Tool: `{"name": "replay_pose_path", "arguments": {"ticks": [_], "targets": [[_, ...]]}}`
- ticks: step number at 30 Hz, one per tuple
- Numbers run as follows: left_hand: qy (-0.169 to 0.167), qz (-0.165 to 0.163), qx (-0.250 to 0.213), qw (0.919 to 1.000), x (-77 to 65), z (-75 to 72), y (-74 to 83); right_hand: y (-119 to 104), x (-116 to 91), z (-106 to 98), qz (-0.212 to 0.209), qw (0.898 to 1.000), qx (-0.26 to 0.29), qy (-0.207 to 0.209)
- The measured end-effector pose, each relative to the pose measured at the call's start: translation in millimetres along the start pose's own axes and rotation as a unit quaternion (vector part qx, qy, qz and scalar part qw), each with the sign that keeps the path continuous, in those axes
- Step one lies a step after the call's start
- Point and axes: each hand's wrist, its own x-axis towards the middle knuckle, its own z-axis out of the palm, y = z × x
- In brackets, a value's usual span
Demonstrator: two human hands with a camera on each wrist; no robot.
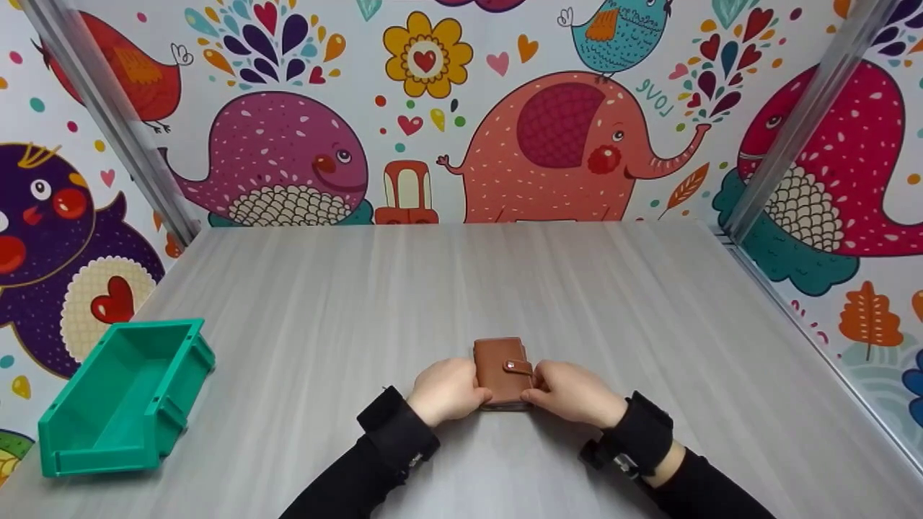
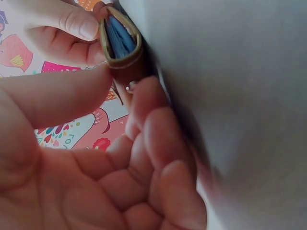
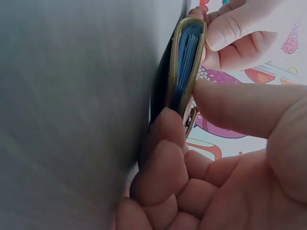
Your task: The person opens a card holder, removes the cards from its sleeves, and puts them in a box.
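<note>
A brown leather card wallet (image 1: 497,366) with a snap strap lies at the front middle of the table, between both hands. On its left side my left hand (image 1: 448,389) grips the edge, thumb on top and curled fingers at the underside. My right hand (image 1: 577,393) pinches the opposite edge near the strap in the same way. In the left wrist view the wallet (image 2: 125,45) shows bluish inner sleeves between its covers and a metal snap. The right wrist view shows the wallet's (image 3: 188,60) open end with layered sleeves, the strap standing beside the right thumb.
A green plastic bin (image 1: 119,393) stands at the left of the light wood-grain table (image 1: 461,288). Walls with cartoon animal prints enclose the back and sides, with metal posts (image 1: 807,122) at the corners.
</note>
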Motion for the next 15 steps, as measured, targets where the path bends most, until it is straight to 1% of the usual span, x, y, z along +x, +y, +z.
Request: {"name": "replay_pose_path", "arguments": {"ticks": [9, 15], "targets": [[0.002, -0.006, 0.043, 0.9991, -0.4, 0.9, 2.3, -1.3, -0.4, -0.4, -0.001, 1.000, -0.012, 0.005], [-0.001, -0.009, 0.048, 0.9988, 0.3, 0.6, 3.0, -2.2, -0.8, -0.5, -0.006, 1.000, -0.018, 0.010]]}}
